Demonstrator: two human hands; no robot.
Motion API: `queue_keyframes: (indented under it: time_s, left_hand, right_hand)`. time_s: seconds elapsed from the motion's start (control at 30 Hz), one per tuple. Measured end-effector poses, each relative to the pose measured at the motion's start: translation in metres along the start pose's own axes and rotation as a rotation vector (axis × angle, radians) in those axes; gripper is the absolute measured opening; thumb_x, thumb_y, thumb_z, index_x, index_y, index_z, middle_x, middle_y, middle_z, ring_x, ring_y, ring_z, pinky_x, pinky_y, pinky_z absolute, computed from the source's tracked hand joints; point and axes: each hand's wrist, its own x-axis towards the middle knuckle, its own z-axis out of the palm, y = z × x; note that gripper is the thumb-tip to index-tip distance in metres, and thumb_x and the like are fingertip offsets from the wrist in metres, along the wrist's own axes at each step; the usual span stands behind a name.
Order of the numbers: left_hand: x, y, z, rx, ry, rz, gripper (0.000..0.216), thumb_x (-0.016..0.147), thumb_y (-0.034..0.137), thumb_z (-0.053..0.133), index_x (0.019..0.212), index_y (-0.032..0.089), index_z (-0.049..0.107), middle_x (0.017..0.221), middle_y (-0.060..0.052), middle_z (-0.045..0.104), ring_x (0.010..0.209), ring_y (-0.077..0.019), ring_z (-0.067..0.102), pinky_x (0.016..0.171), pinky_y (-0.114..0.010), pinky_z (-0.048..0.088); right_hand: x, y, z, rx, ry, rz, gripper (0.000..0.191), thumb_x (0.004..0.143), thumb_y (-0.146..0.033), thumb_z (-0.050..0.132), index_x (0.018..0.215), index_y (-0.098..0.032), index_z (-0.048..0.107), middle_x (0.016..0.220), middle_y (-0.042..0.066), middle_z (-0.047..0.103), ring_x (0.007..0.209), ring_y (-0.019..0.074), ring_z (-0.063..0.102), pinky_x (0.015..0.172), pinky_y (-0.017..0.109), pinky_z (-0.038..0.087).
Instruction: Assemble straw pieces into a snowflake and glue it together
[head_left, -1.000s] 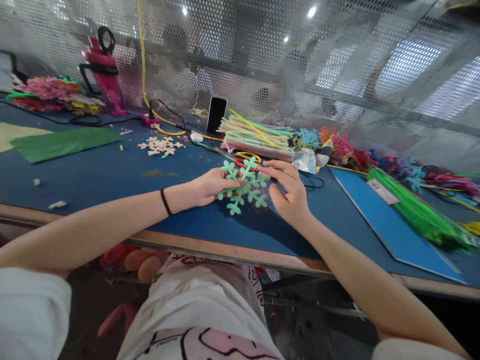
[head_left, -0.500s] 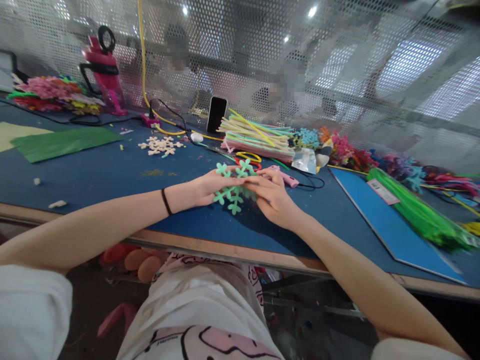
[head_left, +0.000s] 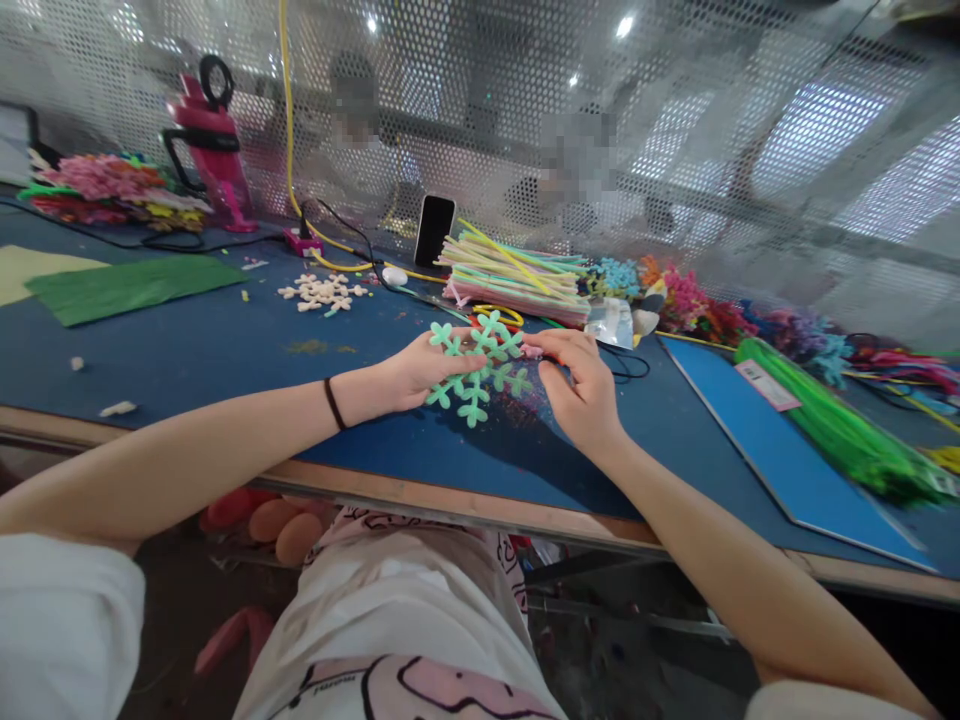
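Biggest first: the blue surface (head_left: 420, 450), using the held piece as clock centre. A labelled bright green bundle (head_left: 840, 420) lies far out at 3 o'clock, then a pastel pipe-cleaner stack (head_left: 517, 275) at 1, probably parked there to be reachable without crowding the hands. The mint-green pipe-cleaner snowflake (head_left: 475, 384) is held over the near side, likely gripped by one edge so its other arms are clear. A white snowflake (head_left: 322, 291) lies at 10. Left hand (head_left: 412, 377): fingers pinching the mint one, thumb on top. Right hand (head_left: 583, 392), close in at 3: fingers loosely curled, small gap to the thumb; can't tell if they touch it.
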Motion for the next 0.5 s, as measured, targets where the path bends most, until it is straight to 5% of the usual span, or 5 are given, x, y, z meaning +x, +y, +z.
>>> queue_keyframes:
  time_s: [0.2, 0.5]
  left_hand:
    - [-0.004, 0.003, 0.002, 0.034, 0.002, -0.002, 0.031, 0.070, 0.014, 0.088, 0.096, 0.017, 0.072, 0.081, 0.001, 0.075, 0.075, -0.0110, 0.069, 0.080, -0.027, 0.055]
    - [-0.005, 0.003, 0.004, 0.042, 0.010, -0.053, 0.034, 0.069, 0.015, 0.088, 0.097, 0.015, 0.070, 0.086, -0.002, 0.076, 0.077, -0.0126, 0.071, 0.084, -0.031, 0.056]
  right_hand:
    - [0.001, 0.000, 0.001, 0.208, -0.080, 0.130, 0.038, 0.091, -0.016, 0.052, 0.118, -0.029, 0.074, 0.134, 0.005, 0.066, 0.126, 0.0263, 0.060, 0.106, 0.046, 0.047]
    - [0.001, -0.011, -0.001, 0.333, -0.037, 0.374, 0.023, 0.092, -0.032, 0.060, 0.106, -0.027, 0.078, 0.107, 0.003, 0.076, 0.104, 0.0241, 0.068, 0.095, 0.040, 0.050]
